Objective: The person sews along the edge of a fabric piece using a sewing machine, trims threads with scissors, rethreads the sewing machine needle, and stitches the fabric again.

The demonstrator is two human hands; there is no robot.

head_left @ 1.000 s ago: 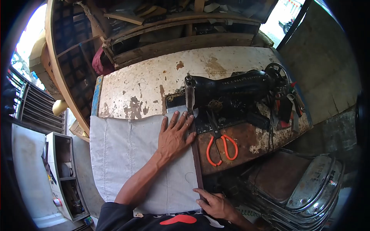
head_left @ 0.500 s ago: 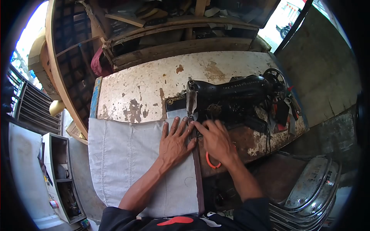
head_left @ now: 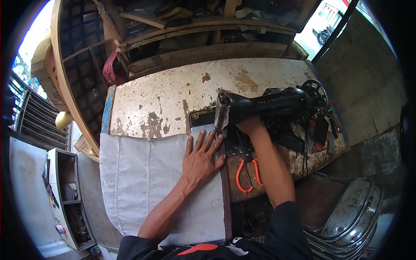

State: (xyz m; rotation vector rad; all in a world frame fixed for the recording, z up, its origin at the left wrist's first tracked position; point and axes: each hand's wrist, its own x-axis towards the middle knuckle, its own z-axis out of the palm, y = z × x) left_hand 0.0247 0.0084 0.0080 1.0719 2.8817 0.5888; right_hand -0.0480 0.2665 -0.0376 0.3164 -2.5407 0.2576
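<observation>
A black sewing machine [head_left: 273, 103] stands on the worn table. Light grey fabric [head_left: 130, 182] with stitched lines and a dark edge strip [head_left: 225, 195] runs up to its needle end. My left hand [head_left: 201, 158] lies flat on this fabric, fingers spread, the fingertips close to the presser foot area. My right hand [head_left: 250, 125] reaches in under the machine's arm; its fingers are hidden there, so what it touches cannot be seen. Scissors with orange handles [head_left: 239, 177] lie on the table beside my right forearm, their blades pointing toward the machine.
The table [head_left: 151, 95] has peeling white paint. Behind it stands a wooden shelf [head_left: 182, 56] with clutter. Dark cords and scraps [head_left: 318, 134] lie at the table's right end. Shiny metal seats [head_left: 351, 212] are stacked at lower right, and a white cabinet [head_left: 65, 199] stands at left.
My right hand has left the fabric edge beside my left hand and moved forward under the machine's arm. The scissors now show more fully. My left hand stays flat on the fabric.
</observation>
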